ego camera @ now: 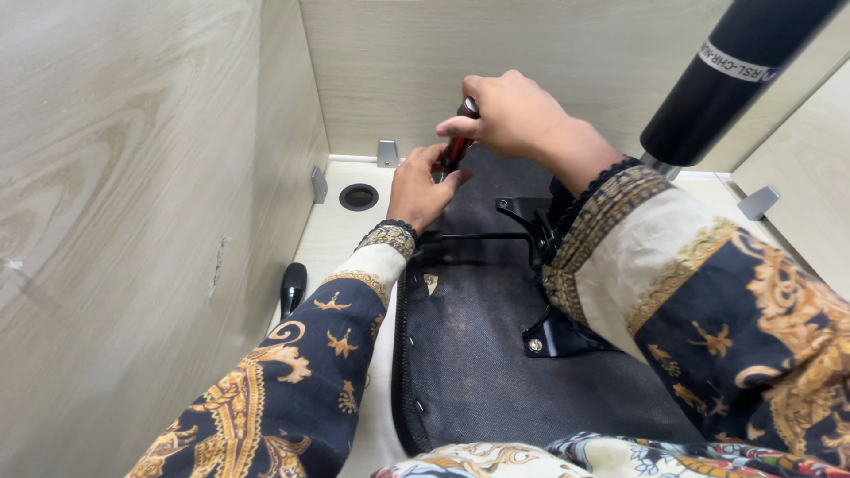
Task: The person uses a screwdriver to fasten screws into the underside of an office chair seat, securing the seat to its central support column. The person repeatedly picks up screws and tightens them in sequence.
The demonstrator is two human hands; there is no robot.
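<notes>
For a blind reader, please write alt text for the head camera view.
Two hands hold a red-handled screwdriver upright over an upturned black chair seat: right hand grips the handle, left hand steadies the shaft. Pale wooden panels surround them.

I see both forearms extended forward in patterned sleeves, converging at centre. My right hand sits higher, knuckles up, fingers closed in a fist-like grip. My left hand lies just below it, palm down, fingertips pinched together beside the right hand's thumb.
</notes>
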